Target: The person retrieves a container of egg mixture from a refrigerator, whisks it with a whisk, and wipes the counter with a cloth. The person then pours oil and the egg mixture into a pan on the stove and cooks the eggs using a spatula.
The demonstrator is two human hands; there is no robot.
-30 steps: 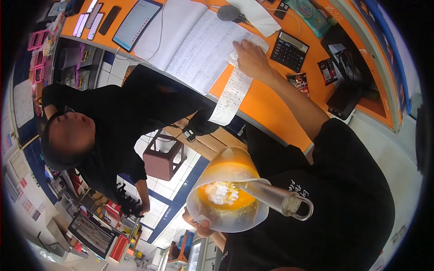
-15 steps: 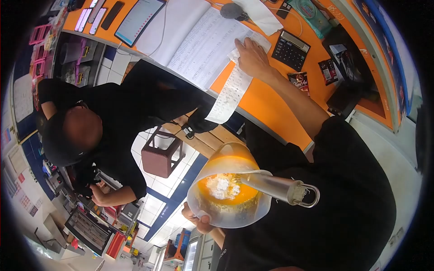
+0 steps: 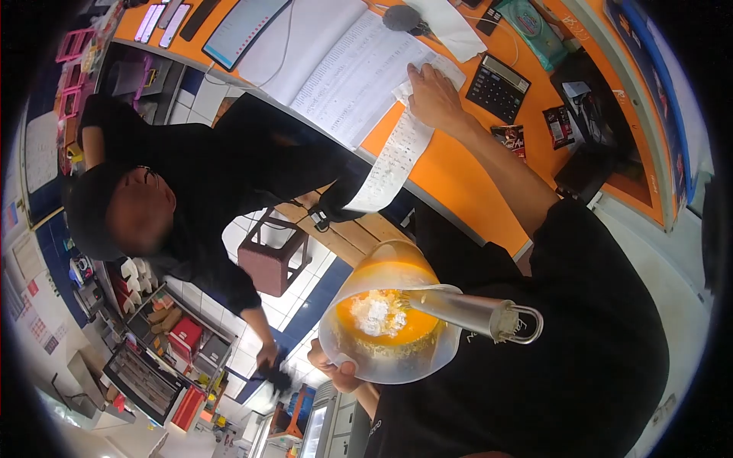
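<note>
My left hand is closed on the lower rim of a translucent plastic jug. Inside the jug are an orange-yellow mixture, a heap of white powder and a whisk, its metal handle leaning out over the rim. Up on the orange counter, my right hand lies with its fingers apart on the pages of an open book. It touches a long paper strip, which hangs over the counter edge. The thumb is not clearly visible.
A person in black sits at the left beside a brown stool. On the counter are a calculator, a tablet, phones, a green packet and small dark sachets.
The other person's head has shifted, and their lower arm swung inward, then out and down. The counter appears slightly shifted in view. My hands keep nearly the same positions on the jug and paper.
</note>
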